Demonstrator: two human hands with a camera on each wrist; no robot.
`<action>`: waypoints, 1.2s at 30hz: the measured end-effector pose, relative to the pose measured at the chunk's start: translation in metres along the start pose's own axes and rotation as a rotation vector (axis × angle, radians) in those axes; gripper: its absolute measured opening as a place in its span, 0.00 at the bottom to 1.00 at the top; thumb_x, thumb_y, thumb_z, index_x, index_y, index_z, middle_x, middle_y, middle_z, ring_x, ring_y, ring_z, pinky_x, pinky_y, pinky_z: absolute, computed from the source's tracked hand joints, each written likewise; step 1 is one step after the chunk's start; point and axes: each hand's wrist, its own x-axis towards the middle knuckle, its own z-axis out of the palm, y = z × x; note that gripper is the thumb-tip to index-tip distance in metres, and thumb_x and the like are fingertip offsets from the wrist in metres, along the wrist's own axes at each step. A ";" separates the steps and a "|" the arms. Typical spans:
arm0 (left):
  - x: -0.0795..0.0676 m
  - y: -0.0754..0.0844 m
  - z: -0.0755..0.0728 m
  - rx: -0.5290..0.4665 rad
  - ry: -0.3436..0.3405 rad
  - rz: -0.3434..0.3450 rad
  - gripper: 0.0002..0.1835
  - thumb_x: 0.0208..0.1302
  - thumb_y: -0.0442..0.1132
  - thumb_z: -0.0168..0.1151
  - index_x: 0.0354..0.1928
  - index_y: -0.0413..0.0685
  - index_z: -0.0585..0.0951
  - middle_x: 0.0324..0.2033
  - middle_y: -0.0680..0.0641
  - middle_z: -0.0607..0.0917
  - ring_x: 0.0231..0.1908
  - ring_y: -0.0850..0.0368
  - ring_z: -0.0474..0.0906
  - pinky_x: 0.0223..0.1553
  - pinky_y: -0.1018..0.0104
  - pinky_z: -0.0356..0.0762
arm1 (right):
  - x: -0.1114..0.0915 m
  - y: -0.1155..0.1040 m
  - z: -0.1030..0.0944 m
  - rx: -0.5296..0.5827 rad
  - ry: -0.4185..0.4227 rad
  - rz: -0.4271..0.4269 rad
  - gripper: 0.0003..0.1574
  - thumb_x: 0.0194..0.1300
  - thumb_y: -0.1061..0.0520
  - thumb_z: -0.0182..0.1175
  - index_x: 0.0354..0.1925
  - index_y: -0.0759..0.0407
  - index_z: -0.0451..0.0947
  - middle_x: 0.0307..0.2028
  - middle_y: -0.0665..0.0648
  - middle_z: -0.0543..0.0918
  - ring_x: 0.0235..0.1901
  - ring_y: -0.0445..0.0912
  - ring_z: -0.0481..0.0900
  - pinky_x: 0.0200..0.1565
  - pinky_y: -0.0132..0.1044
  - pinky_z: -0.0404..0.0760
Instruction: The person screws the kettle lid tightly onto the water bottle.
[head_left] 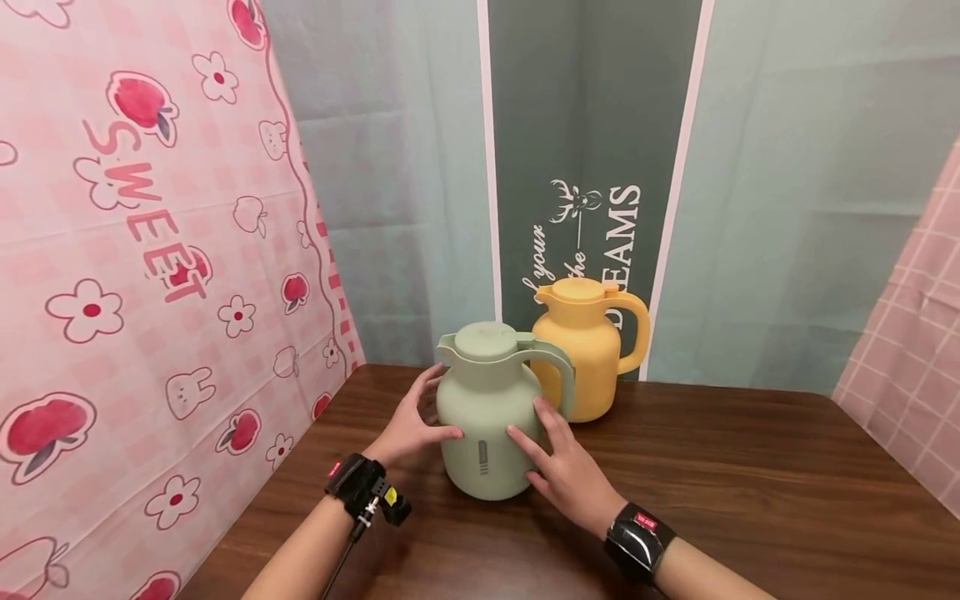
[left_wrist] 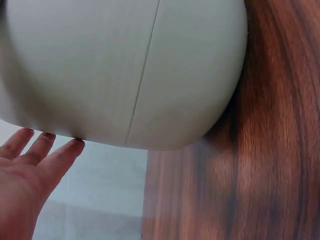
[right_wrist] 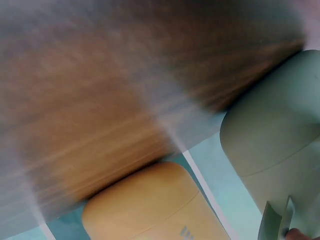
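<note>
A pale green thermos jug (head_left: 487, 417) with lid, spout and loop handle stands upright on the dark wooden table (head_left: 750, 467). My left hand (head_left: 412, 425) is at its left side, thumb across the front and the other fingers spread behind. In the left wrist view those fingertips (left_wrist: 76, 144) meet the jug's edge. At the right front, below the handle, my right hand (head_left: 573, 471) has its fingers extended with the tips at the jug's body. Just behind, partly covered by the green jug, stands a yellow thermos jug (head_left: 588, 358), its handle also pointing right.
A pink cloth (head_left: 172, 250) printed with apples and flowers hangs along the left. Blue-grey curtain (head_left: 397, 167) with a dark lettered panel (head_left: 592, 100) covers the back. On the right hangs a pink checked cloth (head_left: 915, 367).
</note>
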 end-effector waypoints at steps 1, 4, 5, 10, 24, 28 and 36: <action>0.001 -0.004 -0.002 -0.003 0.020 -0.003 0.54 0.49 0.33 0.74 0.73 0.45 0.49 0.65 0.34 0.62 0.61 0.39 0.65 0.55 0.45 0.69 | 0.002 0.001 0.001 0.003 -0.011 0.006 0.60 0.45 0.61 0.76 0.72 0.49 0.57 0.71 0.69 0.45 0.69 0.62 0.48 0.56 0.53 0.70; 0.002 -0.020 -0.007 0.004 0.091 -0.013 0.51 0.50 0.32 0.74 0.72 0.48 0.53 0.63 0.35 0.65 0.59 0.38 0.67 0.54 0.44 0.70 | 0.010 0.002 0.004 0.011 -0.031 0.009 0.60 0.46 0.61 0.75 0.72 0.47 0.56 0.71 0.69 0.44 0.69 0.62 0.48 0.56 0.52 0.71; 0.003 -0.025 -0.008 0.009 0.118 -0.018 0.49 0.50 0.32 0.74 0.71 0.49 0.55 0.62 0.36 0.67 0.59 0.39 0.68 0.53 0.45 0.71 | 0.012 0.003 0.005 0.016 -0.034 0.006 0.60 0.46 0.62 0.75 0.72 0.47 0.55 0.71 0.70 0.44 0.69 0.62 0.48 0.55 0.53 0.71; 0.006 -0.039 -0.012 0.015 0.219 -0.025 0.41 0.49 0.36 0.75 0.65 0.47 0.65 0.58 0.38 0.72 0.57 0.43 0.71 0.52 0.51 0.74 | 0.023 0.006 0.010 0.037 -0.063 0.025 0.59 0.49 0.62 0.74 0.73 0.44 0.54 0.72 0.68 0.42 0.70 0.60 0.46 0.54 0.49 0.73; 0.010 -0.050 -0.015 0.078 0.386 -0.081 0.36 0.54 0.42 0.72 0.63 0.45 0.69 0.58 0.39 0.75 0.58 0.44 0.70 0.57 0.45 0.67 | 0.048 0.009 0.015 0.203 -0.167 0.165 0.56 0.56 0.58 0.70 0.73 0.36 0.51 0.74 0.61 0.38 0.69 0.58 0.52 0.57 0.47 0.71; 0.010 -0.053 -0.012 0.100 0.459 -0.132 0.34 0.52 0.47 0.73 0.60 0.47 0.72 0.54 0.42 0.77 0.56 0.48 0.72 0.56 0.49 0.68 | 0.052 0.011 0.018 0.226 -0.187 0.199 0.56 0.57 0.56 0.70 0.73 0.33 0.50 0.74 0.59 0.36 0.66 0.59 0.57 0.57 0.49 0.70; 0.007 -0.055 -0.002 0.005 0.537 -0.333 0.27 0.52 0.56 0.71 0.39 0.42 0.74 0.36 0.44 0.76 0.37 0.51 0.78 0.45 0.49 0.78 | 0.060 0.013 0.024 0.323 -0.176 0.219 0.52 0.58 0.55 0.69 0.72 0.37 0.53 0.74 0.59 0.36 0.67 0.62 0.56 0.57 0.54 0.69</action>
